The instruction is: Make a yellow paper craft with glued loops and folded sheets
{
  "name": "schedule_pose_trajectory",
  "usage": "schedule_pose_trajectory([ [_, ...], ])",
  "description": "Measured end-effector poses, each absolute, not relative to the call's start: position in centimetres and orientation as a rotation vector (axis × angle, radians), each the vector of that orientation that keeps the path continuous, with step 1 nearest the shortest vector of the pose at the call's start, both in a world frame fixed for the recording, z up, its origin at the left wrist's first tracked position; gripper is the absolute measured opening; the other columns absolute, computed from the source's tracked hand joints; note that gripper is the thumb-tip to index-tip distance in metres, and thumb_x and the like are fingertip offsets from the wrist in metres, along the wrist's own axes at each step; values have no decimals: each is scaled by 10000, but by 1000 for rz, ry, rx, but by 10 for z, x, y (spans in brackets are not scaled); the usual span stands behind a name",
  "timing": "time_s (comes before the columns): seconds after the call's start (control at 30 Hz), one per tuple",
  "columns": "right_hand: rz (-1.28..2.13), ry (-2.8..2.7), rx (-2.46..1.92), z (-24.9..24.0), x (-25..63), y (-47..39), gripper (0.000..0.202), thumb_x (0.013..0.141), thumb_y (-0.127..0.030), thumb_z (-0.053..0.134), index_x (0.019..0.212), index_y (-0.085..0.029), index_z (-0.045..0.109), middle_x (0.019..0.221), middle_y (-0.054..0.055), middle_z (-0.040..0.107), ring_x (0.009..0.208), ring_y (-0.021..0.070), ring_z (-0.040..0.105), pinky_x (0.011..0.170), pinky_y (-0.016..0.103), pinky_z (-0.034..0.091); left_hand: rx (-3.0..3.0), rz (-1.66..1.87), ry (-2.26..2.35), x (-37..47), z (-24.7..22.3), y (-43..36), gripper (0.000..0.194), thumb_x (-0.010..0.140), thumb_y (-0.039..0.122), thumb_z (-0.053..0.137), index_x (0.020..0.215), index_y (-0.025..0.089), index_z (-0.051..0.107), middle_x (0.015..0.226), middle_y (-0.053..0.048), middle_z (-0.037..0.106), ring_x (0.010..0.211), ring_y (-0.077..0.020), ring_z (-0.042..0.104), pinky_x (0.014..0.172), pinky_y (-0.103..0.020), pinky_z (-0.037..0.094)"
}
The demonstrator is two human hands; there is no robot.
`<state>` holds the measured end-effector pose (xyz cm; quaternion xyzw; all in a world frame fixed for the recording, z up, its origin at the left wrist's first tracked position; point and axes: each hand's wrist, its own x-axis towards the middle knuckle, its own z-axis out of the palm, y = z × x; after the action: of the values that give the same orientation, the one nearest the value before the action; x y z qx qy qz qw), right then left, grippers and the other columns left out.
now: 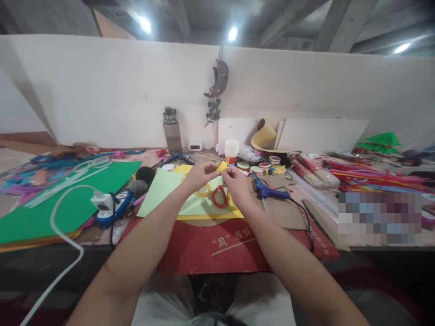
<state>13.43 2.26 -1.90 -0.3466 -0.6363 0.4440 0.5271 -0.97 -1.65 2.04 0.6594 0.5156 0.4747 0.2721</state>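
My left hand and my right hand meet above the work surface, both closed with fingertips pinching a small piece of yellow paper. Part of that piece is hidden by the fingers. Red-handled scissors lie just below my hands; their blades are mostly covered. A yellow ring-shaped strip rests left of the scissors. Under these is a pale green sheet, with yellow paper showing along its edge.
A blue glue gun with a black cord lies at right. At left sit a power strip with a white plug and a green sheet. Behind stand a bottle and a paper cup. Coloured pipe cleaners lie far right.
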Motion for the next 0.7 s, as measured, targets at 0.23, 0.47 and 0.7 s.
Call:
schedule_pose_trajectory([
  [0.23,1047,-1501,-833,-11,134,14,138,698,-332,548,650,-226,474,606,-52,458,586,121,395,574,265,337,1642,1229,1218,-15,21,-16,290,687,304,678,933,150,686,914,-41,707,840,-160,638,804,-299,490],
  [0.47,1002,-1559,-832,-12,134,15,162,729,-361,551,668,-220,498,627,-41,479,607,130,425,585,270,347,1606,1297,1396,-11,19,-14,310,695,435,712,782,139,679,744,-22,671,689,-123,592,712,-272,487],
  [0.7,992,-1551,-818,-19,128,17,226,794,-443,528,744,-222,517,668,-27,506,669,149,458,621,275,377,1770,1310,1517,-15,25,-15,269,697,423,705,738,157,712,711,-34,697,670,-143,605,673,-268,485],
])
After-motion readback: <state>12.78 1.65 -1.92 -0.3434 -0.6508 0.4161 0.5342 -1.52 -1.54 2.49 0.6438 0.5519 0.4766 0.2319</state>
